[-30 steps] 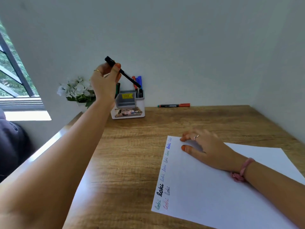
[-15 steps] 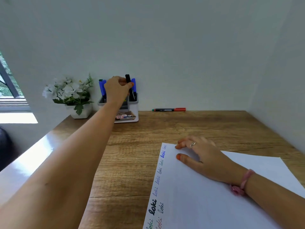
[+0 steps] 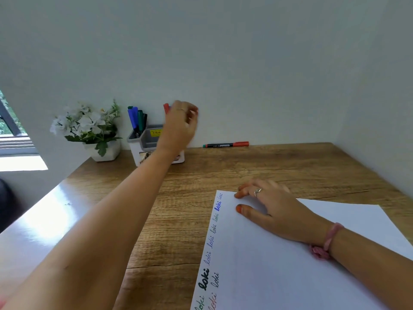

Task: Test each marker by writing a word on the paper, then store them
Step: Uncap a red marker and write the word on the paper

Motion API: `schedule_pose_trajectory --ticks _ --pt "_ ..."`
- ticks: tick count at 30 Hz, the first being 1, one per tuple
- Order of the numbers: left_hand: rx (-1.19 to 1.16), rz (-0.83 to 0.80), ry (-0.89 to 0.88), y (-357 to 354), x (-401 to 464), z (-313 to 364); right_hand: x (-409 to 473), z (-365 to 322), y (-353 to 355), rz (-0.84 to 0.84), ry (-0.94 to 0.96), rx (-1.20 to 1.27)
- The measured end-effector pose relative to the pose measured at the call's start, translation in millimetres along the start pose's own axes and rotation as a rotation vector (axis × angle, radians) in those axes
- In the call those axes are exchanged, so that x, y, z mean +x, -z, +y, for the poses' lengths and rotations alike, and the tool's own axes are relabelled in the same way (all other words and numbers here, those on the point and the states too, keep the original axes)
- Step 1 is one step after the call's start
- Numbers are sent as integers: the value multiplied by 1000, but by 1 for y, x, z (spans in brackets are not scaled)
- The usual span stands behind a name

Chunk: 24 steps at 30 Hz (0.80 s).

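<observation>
A white and grey marker holder (image 3: 146, 142) stands at the back of the wooden desk. Blue, green and black markers (image 3: 136, 121) stick up from its left slot, and a red cap (image 3: 166, 107) shows behind my left hand (image 3: 178, 126). That hand hovers over the holder's right side, fingers loosely apart, with nothing visible in it. A red-capped marker (image 3: 225, 144) lies against the wall to the right. My right hand (image 3: 268, 204) lies flat on the white paper (image 3: 279, 265), which has "loki" written several times down its left edge.
A white pot of white flowers (image 3: 89, 128) stands left of the holder. A window (image 3: 11, 135) is at the far left. The wall runs along the desk's back edge and right side.
My left hand carried a black marker to the holder, set it in, and now has drawn to the right of it without the marker. The view has tilted down a little.
</observation>
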<state>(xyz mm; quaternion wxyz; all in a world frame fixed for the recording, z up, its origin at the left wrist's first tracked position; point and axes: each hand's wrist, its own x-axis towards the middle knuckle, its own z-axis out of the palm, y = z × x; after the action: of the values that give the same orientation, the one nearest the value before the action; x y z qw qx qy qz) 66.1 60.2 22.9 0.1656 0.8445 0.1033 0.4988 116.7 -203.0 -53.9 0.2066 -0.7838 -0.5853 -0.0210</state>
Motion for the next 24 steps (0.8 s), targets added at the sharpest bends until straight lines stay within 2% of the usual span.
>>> schedule_pose_trajectory --ticks 2,3,7,9,19,24 --pt "79 -280 -120 -22 -10 14 0 0 0 -5 -2 -8" --pt "120 -368 -117 -35 -15 17 0 0 1 -7 -3 -10" --pt "216 -512 170 -78 -22 10 1 -1 2 -10 -2 -12" --pt "312 -577 206 -89 -22 2 1 -1 1 -7 -2 -7" --pt "699 -653 85 -95 -21 -1 1 0 -1 -2 10 -4" --pt "726 -664 68 -82 -27 2 0 -1 -1 3 1 -10"
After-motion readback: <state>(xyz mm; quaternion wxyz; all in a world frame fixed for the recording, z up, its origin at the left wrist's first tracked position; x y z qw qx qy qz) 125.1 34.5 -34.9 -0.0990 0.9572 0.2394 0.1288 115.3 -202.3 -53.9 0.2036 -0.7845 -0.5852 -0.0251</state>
